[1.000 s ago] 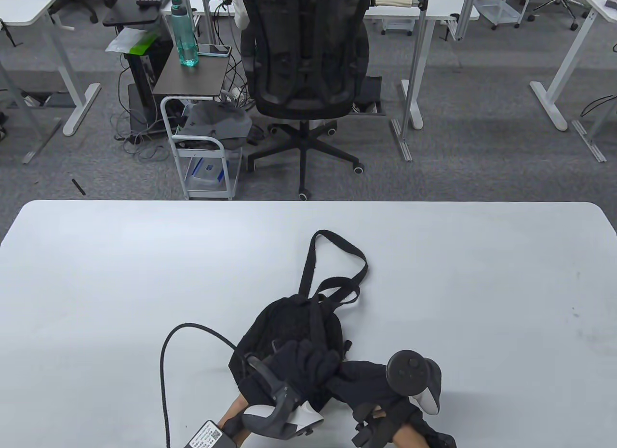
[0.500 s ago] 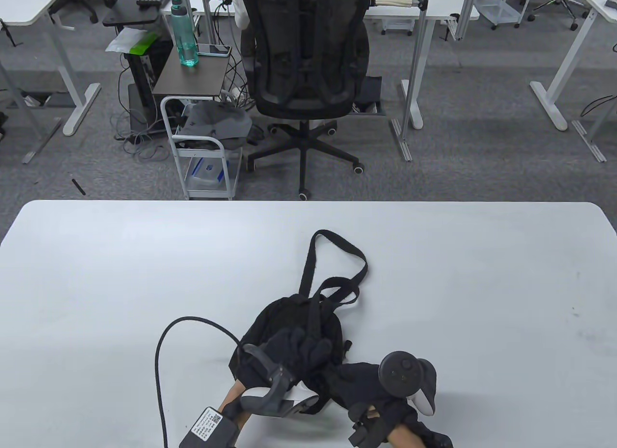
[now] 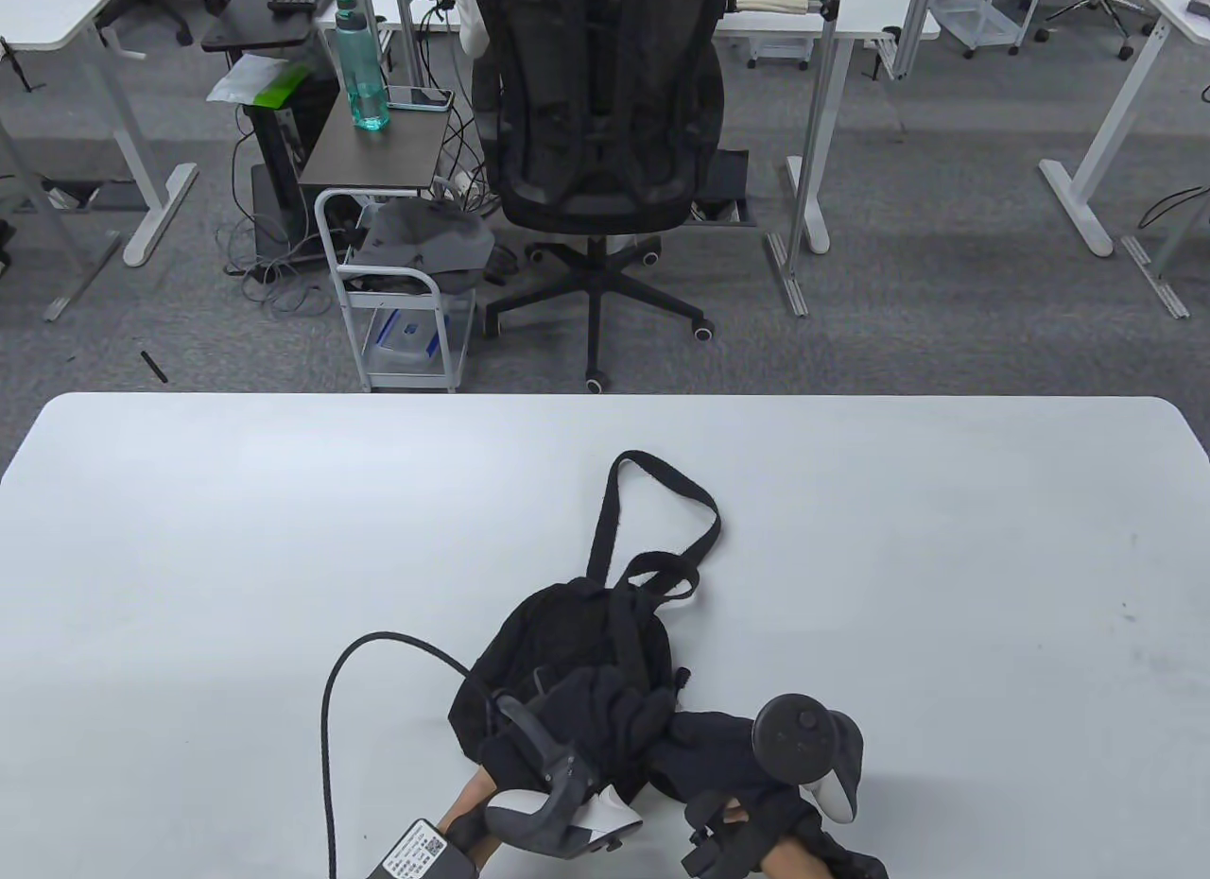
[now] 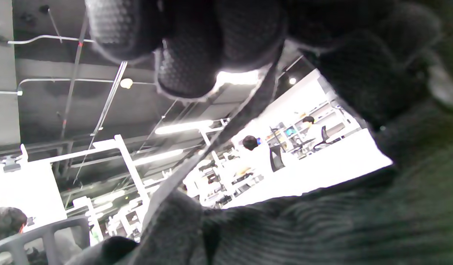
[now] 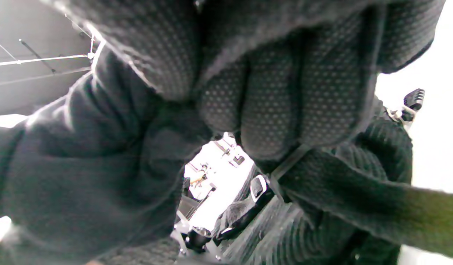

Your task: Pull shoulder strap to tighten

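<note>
Backpack (image 3: 567,652), black and slumped, lies low-centre on the worktop (image 3: 189,539), strap (image 3: 652,525) looping toward frame top; left hand (image 3: 605,714) presses it, right hand (image 3: 704,742) grips webbing.

No text can be read in any of the views; the small dark box (image 3: 416,851) at the near edge of the desk (image 3: 189,539) carries a white label (image 3: 413,849) with a square code and lines of print, but the print is too small to make out. The blue-and-white package (image 3: 406,336) on the lower shelf of the white cart (image 3: 378,284) shows some marking, also too small to read; the two wrist views show no lettering.
</note>
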